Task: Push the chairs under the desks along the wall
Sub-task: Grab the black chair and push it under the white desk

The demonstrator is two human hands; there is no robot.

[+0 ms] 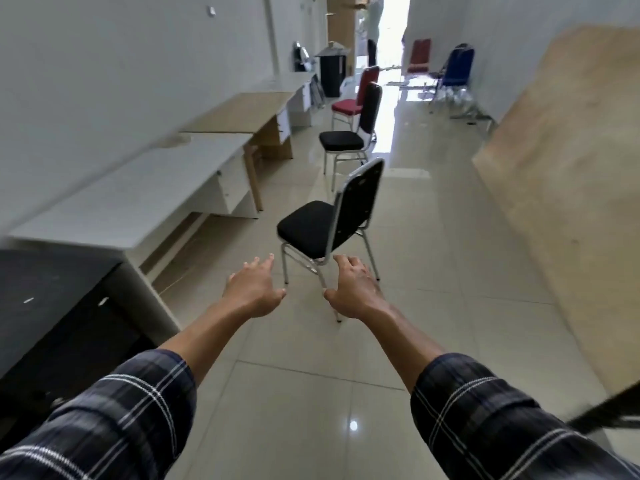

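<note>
my left hand (pixel 255 289) and right hand (pixel 354 289) are stretched out in front of me, fingers spread, holding nothing, short of the nearest black chair (pixel 325 225). that chair stands out on the tiled floor (pixel 311 393), seat facing the white surface (pixel 138 199) along the left wall, well apart from it. further on, a second black chair (pixel 349 133) by the wooden surface (pixel 249 112), then a red chair (pixel 351 98). open aisle to the right, a plywood sheet (pixel 571 161) leaning on the right wall.

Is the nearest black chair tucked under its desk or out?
Out: the nearest black chair stands on open floor, apart from the white desk.
</note>
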